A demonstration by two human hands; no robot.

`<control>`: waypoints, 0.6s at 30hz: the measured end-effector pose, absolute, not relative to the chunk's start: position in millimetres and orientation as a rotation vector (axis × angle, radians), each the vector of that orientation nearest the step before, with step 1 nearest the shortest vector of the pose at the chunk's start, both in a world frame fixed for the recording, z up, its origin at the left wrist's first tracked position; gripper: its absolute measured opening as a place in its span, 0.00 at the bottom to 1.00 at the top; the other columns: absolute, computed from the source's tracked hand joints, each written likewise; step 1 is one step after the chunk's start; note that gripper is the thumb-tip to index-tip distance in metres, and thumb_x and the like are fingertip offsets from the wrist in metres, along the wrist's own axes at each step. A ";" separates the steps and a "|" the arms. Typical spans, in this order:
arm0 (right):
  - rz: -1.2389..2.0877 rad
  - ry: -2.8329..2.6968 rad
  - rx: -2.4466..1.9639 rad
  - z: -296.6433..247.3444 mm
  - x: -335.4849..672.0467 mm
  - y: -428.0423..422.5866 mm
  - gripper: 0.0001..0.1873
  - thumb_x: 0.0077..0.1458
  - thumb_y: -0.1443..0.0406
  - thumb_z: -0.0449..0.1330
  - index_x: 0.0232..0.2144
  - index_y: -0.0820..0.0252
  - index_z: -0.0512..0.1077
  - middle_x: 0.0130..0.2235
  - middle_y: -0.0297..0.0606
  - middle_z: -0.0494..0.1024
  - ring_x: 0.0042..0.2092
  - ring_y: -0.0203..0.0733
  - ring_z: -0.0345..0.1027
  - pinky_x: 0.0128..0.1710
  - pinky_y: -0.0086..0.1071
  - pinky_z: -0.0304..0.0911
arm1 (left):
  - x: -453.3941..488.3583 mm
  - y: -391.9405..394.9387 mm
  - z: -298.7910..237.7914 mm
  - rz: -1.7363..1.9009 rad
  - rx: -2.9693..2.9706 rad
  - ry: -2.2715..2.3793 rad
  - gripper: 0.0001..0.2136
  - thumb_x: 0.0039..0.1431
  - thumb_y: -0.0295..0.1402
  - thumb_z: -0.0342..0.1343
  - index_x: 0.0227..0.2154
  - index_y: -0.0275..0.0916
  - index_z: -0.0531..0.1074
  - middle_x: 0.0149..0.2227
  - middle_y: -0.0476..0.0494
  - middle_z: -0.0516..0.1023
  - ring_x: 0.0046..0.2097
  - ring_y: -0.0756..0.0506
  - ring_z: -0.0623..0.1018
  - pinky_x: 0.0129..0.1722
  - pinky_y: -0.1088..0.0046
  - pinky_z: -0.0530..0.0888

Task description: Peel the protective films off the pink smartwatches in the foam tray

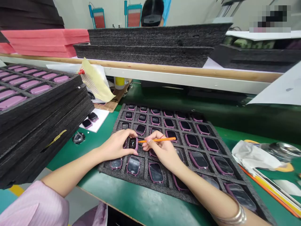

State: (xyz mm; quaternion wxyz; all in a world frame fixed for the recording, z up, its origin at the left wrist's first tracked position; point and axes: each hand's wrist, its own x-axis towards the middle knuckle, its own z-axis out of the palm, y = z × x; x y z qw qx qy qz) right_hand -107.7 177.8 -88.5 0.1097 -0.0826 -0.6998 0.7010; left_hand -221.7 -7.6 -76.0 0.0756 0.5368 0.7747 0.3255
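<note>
L hand [116, 145] pinches pink watch [133, 143] by its sides, R hand [162, 150] holds orange stick [157, 140], tip just at watch's edge. Both over black foam tray [123, 177] of more pink watches on green counter [131, 201]; tall foam stack [39, 125] to L.

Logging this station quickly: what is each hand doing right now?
Left hand: closed, holding a pink smartwatch by its edges.
Right hand: closed, pinching an orange stick.

Stacked black foam trays [39, 135] are standing at the left of the frame, pink foam sheets [44, 42] are resting at upper left, and a crumpled white cloth [254, 157] is lying at right.
</note>
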 end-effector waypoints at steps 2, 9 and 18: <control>2.060 -2.069 -0.244 -88.1 -105.4 177.7 0.24 0.53 0.44 0.64 0.30 0.57 0.67 0.28 0.38 0.79 0.29 0.39 0.76 0.36 0.38 0.76 | -221.9 -7.3 -76.6 0.983 1.602 2.312 0.25 0.53 0.45 0.68 0.48 0.42 0.67 0.47 0.42 0.77 0.49 0.39 0.78 0.50 0.59 0.74; 2.025 -2.131 -0.199 -91.0 -105.5 178.9 0.25 0.54 0.43 0.63 0.31 0.57 0.67 0.30 0.38 0.79 0.32 0.40 0.77 0.38 0.39 0.77 | -221.1 -5.8 -74.0 0.964 1.582 2.305 0.25 0.53 0.43 0.69 0.49 0.40 0.67 0.48 0.41 0.78 0.50 0.39 0.78 0.52 0.59 0.74; 1.939 -2.093 -0.141 -84.9 -96.9 177.8 0.22 0.55 0.46 0.65 0.30 0.58 0.71 0.30 0.37 0.79 0.31 0.39 0.76 0.35 0.34 0.74 | -221.0 -6.9 -74.8 0.924 1.651 2.301 0.22 0.57 0.46 0.65 0.49 0.41 0.70 0.48 0.43 0.79 0.51 0.41 0.77 0.53 0.59 0.73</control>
